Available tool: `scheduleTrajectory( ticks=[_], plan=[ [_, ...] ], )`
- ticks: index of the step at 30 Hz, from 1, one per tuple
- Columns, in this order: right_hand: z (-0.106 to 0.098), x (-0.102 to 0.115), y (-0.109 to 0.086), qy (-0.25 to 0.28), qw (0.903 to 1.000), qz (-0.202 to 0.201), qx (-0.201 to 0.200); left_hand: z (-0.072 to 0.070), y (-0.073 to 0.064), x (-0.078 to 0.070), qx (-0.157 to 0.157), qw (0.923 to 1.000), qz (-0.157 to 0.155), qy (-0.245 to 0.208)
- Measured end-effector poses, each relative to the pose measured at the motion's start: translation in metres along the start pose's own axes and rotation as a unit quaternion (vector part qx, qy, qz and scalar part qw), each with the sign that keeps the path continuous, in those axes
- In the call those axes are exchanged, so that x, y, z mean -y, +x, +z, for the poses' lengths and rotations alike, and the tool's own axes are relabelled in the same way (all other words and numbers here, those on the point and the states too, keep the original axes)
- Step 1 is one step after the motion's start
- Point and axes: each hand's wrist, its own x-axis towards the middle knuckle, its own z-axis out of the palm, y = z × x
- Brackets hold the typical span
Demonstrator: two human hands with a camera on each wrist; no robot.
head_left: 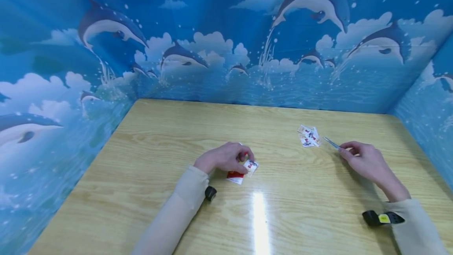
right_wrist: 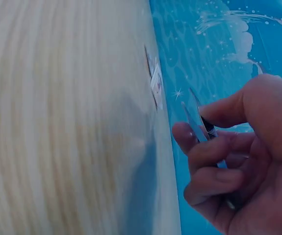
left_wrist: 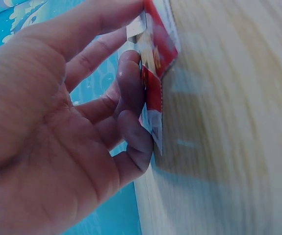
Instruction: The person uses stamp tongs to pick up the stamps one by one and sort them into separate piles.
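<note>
My left hand is low over the table and pinches a small white printed card between thumb and forefinger. Under that hand lies a red and white piece of printed card or packet; its folded red edge shows in the left wrist view, with curled fingers against it. Above the table to the right, my right hand holds metal tweezers between thumb and fingers. Their two tips are apart, with nothing between them, and point towards a small pile of white printed cards.
The wooden table meets a blue dolphin-print curtain at the back and both sides. A strip of light glares on the tabletop near the front. Black wrist cameras sit by both sleeves.
</note>
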Motion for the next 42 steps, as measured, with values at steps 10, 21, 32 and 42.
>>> scheduleTrajectory(
  ticks=[10, 21, 32, 42],
  plan=[
    [0.008, 0.029, -0.01, 0.043, 0.9974, -0.015, 0.056, 0.002, -0.002, 0.002, 0.0, 1.0, 0.0, -0.005],
    [0.031, 0.058, -0.02, 0.069, 0.9916, -0.046, 0.099, 0.003, -0.001, 0.002, -0.001, 1.0, -0.005, -0.001],
    [0.043, 0.083, -0.02, 0.088, 0.9839, -0.086, 0.13, 0.002, -0.001, -0.001, -0.002, 0.9999, -0.011, 0.001],
    [0.053, 0.098, -0.011, 0.095, 0.9778, -0.128, 0.136, 0.003, 0.002, 0.001, -0.003, 0.9999, -0.014, -0.004]
  ],
)
